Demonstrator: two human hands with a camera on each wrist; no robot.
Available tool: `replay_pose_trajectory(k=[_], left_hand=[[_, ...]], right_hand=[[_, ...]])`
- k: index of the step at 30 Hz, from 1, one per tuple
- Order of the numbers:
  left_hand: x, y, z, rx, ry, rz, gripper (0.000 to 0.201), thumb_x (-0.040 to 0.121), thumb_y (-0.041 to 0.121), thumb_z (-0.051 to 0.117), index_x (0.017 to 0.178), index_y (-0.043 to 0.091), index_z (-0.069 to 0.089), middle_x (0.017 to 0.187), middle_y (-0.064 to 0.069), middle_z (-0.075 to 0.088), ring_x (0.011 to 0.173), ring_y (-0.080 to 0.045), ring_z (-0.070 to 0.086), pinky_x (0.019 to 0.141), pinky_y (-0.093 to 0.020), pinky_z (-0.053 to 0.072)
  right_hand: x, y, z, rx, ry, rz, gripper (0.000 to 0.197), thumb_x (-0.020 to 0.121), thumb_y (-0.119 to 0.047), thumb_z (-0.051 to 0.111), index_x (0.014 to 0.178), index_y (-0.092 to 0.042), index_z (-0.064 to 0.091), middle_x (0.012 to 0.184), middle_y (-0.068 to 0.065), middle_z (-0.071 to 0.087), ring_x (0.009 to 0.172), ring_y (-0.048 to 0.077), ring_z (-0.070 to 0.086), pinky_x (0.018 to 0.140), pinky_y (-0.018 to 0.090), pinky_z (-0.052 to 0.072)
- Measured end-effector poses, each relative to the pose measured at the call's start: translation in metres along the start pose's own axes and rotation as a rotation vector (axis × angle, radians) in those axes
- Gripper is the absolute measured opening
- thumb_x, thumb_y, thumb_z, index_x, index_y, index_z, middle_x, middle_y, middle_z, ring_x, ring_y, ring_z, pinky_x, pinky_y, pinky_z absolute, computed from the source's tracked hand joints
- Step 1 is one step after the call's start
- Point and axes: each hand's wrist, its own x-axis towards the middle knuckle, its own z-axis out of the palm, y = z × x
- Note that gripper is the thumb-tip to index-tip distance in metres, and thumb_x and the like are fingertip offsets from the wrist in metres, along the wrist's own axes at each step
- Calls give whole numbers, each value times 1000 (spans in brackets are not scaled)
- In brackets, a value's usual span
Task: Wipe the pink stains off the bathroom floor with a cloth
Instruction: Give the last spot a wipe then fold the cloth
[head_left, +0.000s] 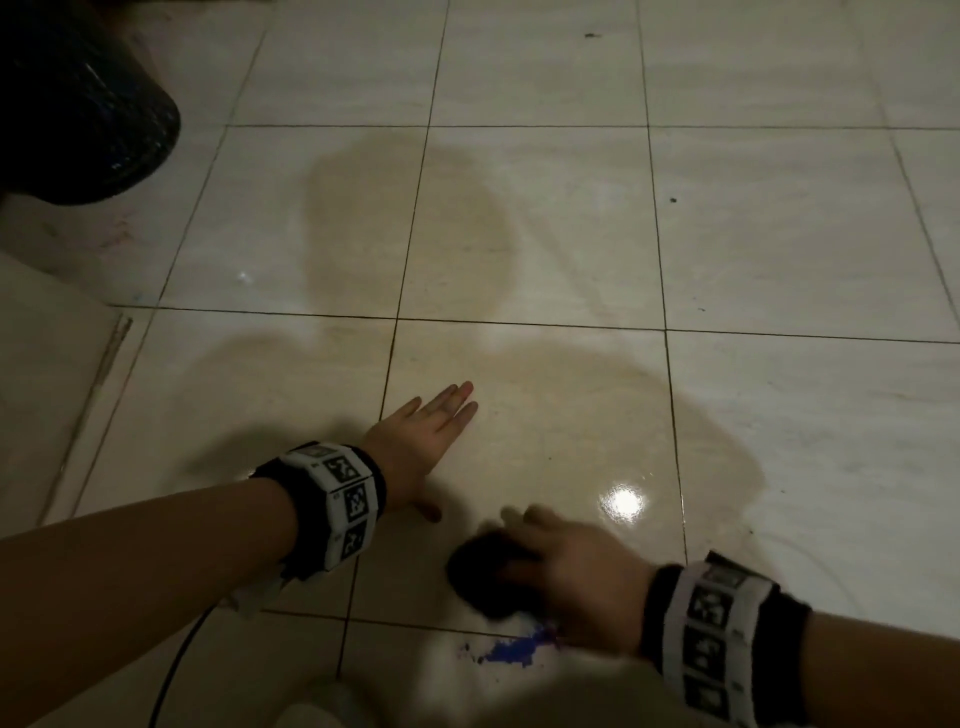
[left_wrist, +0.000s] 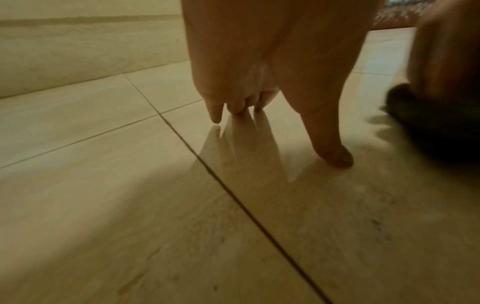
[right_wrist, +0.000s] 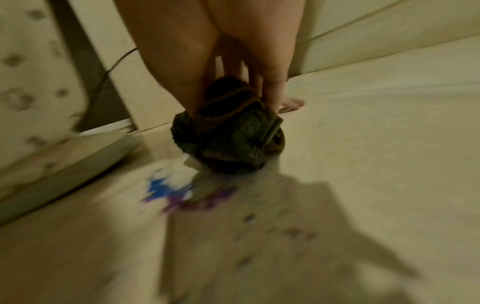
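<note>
My right hand (head_left: 561, 566) grips a bunched dark cloth (head_left: 485, 574) and holds it down on the pale tiled floor (head_left: 545, 223); the hand is motion-blurred. In the right wrist view the cloth (right_wrist: 228, 139) sits between thumb and fingers, just beyond a blue-purple stain (right_wrist: 182, 197). That stain (head_left: 514, 647) lies on the tile right behind the cloth, beside my right wrist. My left hand (head_left: 426, 441) rests flat on the floor to the left of the cloth, with fingers straight and spread. In the left wrist view its fingertips (left_wrist: 337, 158) touch the tile.
A dark round bin (head_left: 78, 104) stands at the far left. A raised pale step (head_left: 47, 374) runs along the left edge. A black cable (head_left: 176, 670) trails under my left forearm. Faint pinkish marks (head_left: 117, 236) show near the bin. A light glare (head_left: 623, 501) shines on the wet tile.
</note>
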Motion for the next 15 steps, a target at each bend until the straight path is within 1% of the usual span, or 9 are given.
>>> replay_pose_trajectory(k=[1, 3, 6, 8, 9, 11, 12, 13, 15], left_hand=[[1, 1, -2, 7, -6, 1, 122, 73, 55, 69, 148, 11, -16, 154, -7, -27, 144, -18, -17, 117, -31, -2], [2, 2, -5, 12, -13, -2, 124, 72, 54, 70, 148, 11, -17, 154, -7, -27, 144, -18, -17, 117, -32, -2], [0, 3, -6, 3, -28, -12, 123, 73, 52, 71, 147, 10, -18, 153, -7, -27, 144, -18, -16, 116, -30, -4], [-2, 5, -7, 16, -29, -10, 121, 75, 51, 70, 147, 10, -18, 153, -7, -28, 144, -18, -16, 116, -30, -5], [-3, 6, -8, 22, -26, -3, 120, 76, 51, 69, 147, 10, -19, 153, -7, -28, 144, -18, -16, 116, -30, -5], [-4, 7, -8, 28, -24, 10, 118, 78, 51, 67, 147, 11, -20, 153, -6, -29, 144, -17, -17, 116, -30, -6], [-4, 7, -7, 27, -28, 13, 117, 78, 52, 66, 147, 11, -20, 153, -6, -29, 144, -17, -18, 116, -30, -7], [-5, 7, -6, 23, -36, 13, 116, 79, 52, 65, 147, 11, -20, 153, -6, -29, 144, -17, -17, 116, -30, -6], [-7, 5, -3, 23, -46, 0, 115, 80, 53, 64, 147, 11, -19, 153, -6, -29, 144, -17, -17, 116, -30, -5]], right_hand=[[3, 13, -8, -7, 58, 94, 39, 61, -25, 80, 98, -21, 69, 105, 6, 61, 88, 24, 59, 59, 32, 56], [7, 38, -25, -57, 122, 305, 44, 56, -16, 85, 96, -12, 68, 95, 11, 61, 79, 29, 59, 49, 37, 55], [-1, 43, -33, -138, 54, 330, 50, 46, -16, 88, 90, -13, 66, 88, 12, 60, 69, 28, 59, 39, 35, 51], [-14, 20, -18, -135, -34, 233, 50, 49, -31, 86, 93, -21, 65, 96, 8, 62, 76, 23, 63, 47, 31, 55], [-21, 4, -9, -87, -60, 204, 47, 57, -37, 81, 99, -26, 63, 104, 6, 61, 84, 23, 63, 54, 31, 56], [-34, -26, 15, 21, -167, 210, 32, 81, -41, 58, 110, -31, 51, 120, 4, 49, 102, 25, 61, 66, 32, 55], [-35, -39, 22, 42, -148, 202, 27, 86, -40, 46, 111, -32, 45, 121, 2, 44, 106, 24, 60, 66, 31, 56], [-35, -45, 27, -14, -125, 190, 28, 88, -40, 40, 114, -31, 43, 123, 2, 41, 109, 23, 58, 67, 32, 56], [-34, -41, 16, -26, -178, 230, 44, 93, -39, 42, 133, -21, 36, 137, 4, 37, 118, 22, 52, 81, 34, 51]])
